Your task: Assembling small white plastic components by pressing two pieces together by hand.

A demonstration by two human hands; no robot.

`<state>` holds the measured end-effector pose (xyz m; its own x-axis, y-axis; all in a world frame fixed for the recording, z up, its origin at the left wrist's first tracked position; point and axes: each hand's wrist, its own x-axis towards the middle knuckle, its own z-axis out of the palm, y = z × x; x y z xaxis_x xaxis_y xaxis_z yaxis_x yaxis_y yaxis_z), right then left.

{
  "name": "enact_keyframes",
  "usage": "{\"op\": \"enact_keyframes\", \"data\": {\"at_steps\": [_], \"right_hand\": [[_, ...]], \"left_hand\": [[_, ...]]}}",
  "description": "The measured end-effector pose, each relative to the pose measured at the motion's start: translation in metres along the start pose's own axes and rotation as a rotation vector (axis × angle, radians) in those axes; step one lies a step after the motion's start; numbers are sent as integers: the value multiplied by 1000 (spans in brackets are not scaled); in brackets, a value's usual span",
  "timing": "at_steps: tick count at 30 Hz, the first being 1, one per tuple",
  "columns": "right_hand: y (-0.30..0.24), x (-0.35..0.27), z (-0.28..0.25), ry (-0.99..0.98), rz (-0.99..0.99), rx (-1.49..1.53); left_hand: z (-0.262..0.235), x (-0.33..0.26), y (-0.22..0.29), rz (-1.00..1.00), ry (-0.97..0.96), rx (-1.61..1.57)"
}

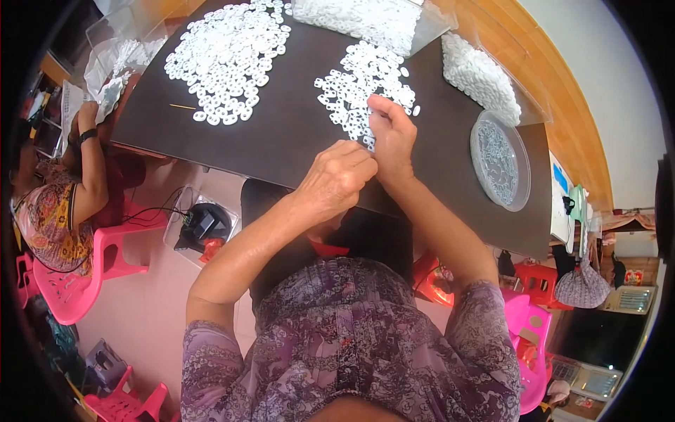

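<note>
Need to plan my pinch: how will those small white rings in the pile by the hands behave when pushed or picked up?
The small white rings look thin and flat, so probably light and prone to scatter when pushed. Lying flat on the dark table, they seem unlikely to roll. Right hand works them with fingertips, suggesting a fine pinch.

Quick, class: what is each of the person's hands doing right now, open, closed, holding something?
Left hand: fingers curled closed; what they pinch cannot be told.
Right hand: fingers bent down onto the small white rings; grip cannot be told.

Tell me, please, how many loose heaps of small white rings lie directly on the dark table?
2: a large heap at the far left, and a smaller heap under the right hand. More rings sit in containers.
</note>
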<state>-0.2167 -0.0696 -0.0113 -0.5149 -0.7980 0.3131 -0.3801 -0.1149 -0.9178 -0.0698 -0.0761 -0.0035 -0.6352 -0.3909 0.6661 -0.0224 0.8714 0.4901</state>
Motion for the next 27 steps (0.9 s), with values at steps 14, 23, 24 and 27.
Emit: {"op": "enact_keyframes", "data": {"at_steps": [14,23,24,27], "right_hand": [[-6,4,-63,101,40,189],[19,27,-101,73,32,-206],[20,27,-102,54,-69,-331],[18,23,-100,39,-181,-396]], "left_hand": [[18,24,6,125,-182,-3],[13,32,-19,124,32,129],[11,34,-17,133,34,141],[12,42,-3,112,-142,74]]}}
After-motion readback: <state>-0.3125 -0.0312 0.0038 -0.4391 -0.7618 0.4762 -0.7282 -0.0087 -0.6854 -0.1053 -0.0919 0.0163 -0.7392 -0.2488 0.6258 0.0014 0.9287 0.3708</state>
